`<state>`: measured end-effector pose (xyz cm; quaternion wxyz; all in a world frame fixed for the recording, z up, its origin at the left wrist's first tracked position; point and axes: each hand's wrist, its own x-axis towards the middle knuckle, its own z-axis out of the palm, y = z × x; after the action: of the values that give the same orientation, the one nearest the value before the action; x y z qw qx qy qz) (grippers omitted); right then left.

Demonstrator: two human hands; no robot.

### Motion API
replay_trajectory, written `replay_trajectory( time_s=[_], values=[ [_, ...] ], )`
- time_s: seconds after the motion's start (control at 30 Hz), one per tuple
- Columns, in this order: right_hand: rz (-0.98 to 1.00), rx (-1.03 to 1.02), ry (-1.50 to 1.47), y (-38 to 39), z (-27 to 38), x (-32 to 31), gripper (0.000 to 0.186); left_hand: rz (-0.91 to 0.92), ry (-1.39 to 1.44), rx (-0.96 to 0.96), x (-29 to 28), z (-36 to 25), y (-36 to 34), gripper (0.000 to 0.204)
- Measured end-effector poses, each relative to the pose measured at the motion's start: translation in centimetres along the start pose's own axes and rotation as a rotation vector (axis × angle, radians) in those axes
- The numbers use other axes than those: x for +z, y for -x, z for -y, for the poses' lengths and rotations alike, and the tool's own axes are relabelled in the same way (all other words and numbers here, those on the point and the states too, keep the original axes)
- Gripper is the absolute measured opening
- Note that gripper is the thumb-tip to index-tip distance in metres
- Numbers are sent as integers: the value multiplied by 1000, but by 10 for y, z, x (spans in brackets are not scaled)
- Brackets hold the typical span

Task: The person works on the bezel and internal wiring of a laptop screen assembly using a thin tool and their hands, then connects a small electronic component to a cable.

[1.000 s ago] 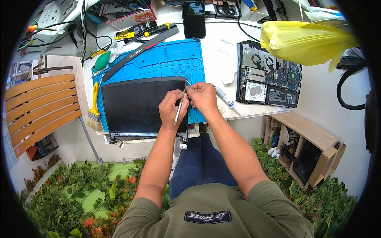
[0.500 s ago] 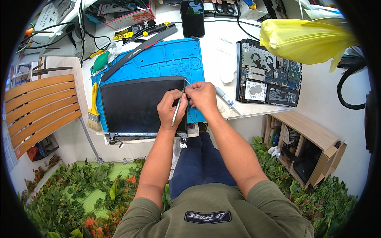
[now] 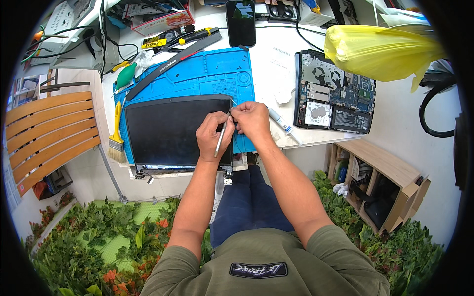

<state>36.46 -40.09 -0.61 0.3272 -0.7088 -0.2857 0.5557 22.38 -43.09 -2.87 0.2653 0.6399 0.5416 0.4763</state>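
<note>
A laptop screen (image 3: 170, 130) with a dark frame lies on a blue silicone mat (image 3: 197, 69). My left hand (image 3: 210, 130) is closed on a thin silver pen-like tool (image 3: 219, 140), its upper tip at the screen's top right corner. My right hand (image 3: 251, 121) touches that same corner, thumb and forefinger pinched close beside the tool tip; whatever they grip is too small to name. A thin pale strip shows at the corner. A white tube (image 3: 280, 121) lies just right of my right hand.
An opened laptop base (image 3: 335, 98) sits at right under an overhanging yellow plastic bag (image 3: 375, 49). A paintbrush (image 3: 116, 140), green blower (image 3: 126, 76), long dark strip (image 3: 163, 71) and phone (image 3: 240, 22) lie around the mat. A wooden chair (image 3: 52, 130) stands left; a shelf (image 3: 397, 172) right.
My hands stay at the screen's corner. The left hand and tool have shifted only very slightly; nothing else has visibly moved.
</note>
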Motion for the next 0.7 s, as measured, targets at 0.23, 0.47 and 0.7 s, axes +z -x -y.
replay_trajectory(
  time_s=[0.23, 0.47, 0.7],
  values=[
    [11, 10, -4, 2, 3, -1, 18, 14, -3, 8, -1, 0, -2, 14],
    [35, -1, -13, 1, 0, -3, 19, 11, -19, 10, 1, 1, -1, 15],
    [57, 4, -8, -1, 1, -5, 21, -2, -25, 15, 1, 1, -1, 17]
  ],
)
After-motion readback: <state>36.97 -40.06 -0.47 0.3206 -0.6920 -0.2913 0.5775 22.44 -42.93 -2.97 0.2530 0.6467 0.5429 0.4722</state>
